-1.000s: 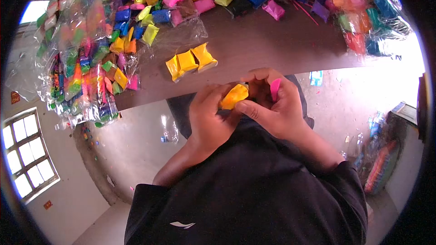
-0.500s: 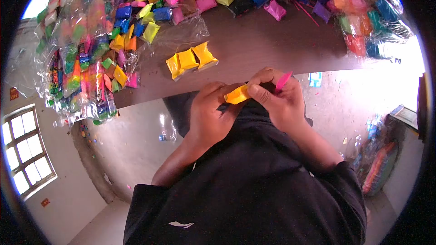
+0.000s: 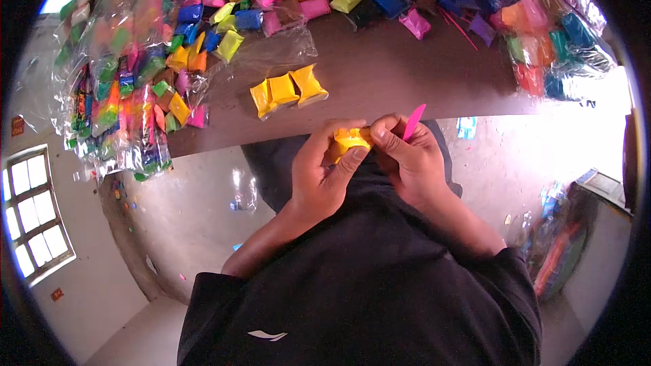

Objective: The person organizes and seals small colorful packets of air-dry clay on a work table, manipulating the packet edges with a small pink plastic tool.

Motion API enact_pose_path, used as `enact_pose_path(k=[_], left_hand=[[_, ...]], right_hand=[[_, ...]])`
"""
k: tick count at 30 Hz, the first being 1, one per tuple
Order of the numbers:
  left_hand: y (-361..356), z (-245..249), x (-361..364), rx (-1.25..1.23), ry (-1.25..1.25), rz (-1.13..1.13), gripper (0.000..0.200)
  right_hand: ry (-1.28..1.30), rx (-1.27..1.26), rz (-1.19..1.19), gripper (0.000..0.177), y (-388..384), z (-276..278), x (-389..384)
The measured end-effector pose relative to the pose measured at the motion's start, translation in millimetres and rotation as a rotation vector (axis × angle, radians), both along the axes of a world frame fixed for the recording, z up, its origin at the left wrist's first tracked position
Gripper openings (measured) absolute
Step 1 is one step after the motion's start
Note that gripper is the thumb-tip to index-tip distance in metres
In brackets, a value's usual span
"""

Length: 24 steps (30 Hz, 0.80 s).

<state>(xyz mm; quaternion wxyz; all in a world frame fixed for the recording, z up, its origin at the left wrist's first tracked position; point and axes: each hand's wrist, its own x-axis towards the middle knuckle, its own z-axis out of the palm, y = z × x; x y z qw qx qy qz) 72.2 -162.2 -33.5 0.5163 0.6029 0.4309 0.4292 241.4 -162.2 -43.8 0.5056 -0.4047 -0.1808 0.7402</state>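
Observation:
A small yellow packet [image 3: 351, 141] is pinched between the thumb and fingers of my left hand [image 3: 321, 169], in front of my black shirt and near the table edge. My right hand [image 3: 415, 160] is closed beside it, its thumb and fingertips touching the packet's right end. A pink pointed tool [image 3: 414, 122] sticks up from between the fingers of my right hand. Just beyond my left hand, several yellow packets [image 3: 283, 89] lie side by side on the brown table [image 3: 380, 68].
Many coloured packets [image 3: 348, 1] are heaped along the table's far side. Clear plastic bags of packets [image 3: 115, 81] lie at the left, and more bagged packets [image 3: 536, 47] at the right. Thin pink sticks [image 3: 461, 29] lie near the heap. A window [image 3: 37, 213] is at the left.
My left thumb has moved onto the yellow packet's near side, and the packet has turned. The pink tool stands more upright and shows more of its length.

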Motion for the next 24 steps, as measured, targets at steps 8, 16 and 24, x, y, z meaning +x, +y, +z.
enact_pose_path(k=[8,16,24], left_hand=[[-1,-9,0,-0.142,-0.190,0.038,0.034],[6,-3,7,-0.156,-0.290,-0.025,0.032],[2,-12,9,-0.077,-0.282,0.046,0.026]], right_hand=[[-0.240,0.129,-0.050,0.012,-5,-1,1],[-0.255,0.429,-0.173,0.008,-5,-10,-3],[-0.065,0.267,-0.088,0.007,-5,-3,-4]])
